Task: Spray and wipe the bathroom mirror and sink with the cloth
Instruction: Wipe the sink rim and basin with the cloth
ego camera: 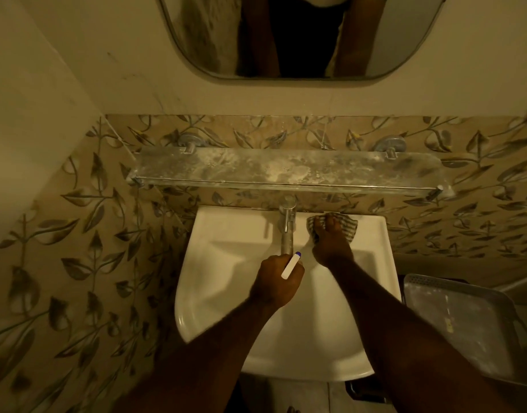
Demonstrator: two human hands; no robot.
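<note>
White ceramic wall-hung sink (214, 293): basin dry-looking, nothing lying in it. Grey metal tray (465, 323) at right, just beside sink rim, only pale powdery smears inside. Dusty glass shelf (286, 171) above chrome tap (287, 225), bare but for white residue. Rounded frameless mirror (301, 37) higher up on wall.

Right hand (330, 242): fingers (332, 225) spread and curled down onto grey striped cloth (350, 228), pressing it on sink's back ledge, right of tap, touching ceramic. Left hand (275, 281) over basin, clenched round white spray bottle w/ blue tip (291, 265), nozzle end next to tap spout.
</note>
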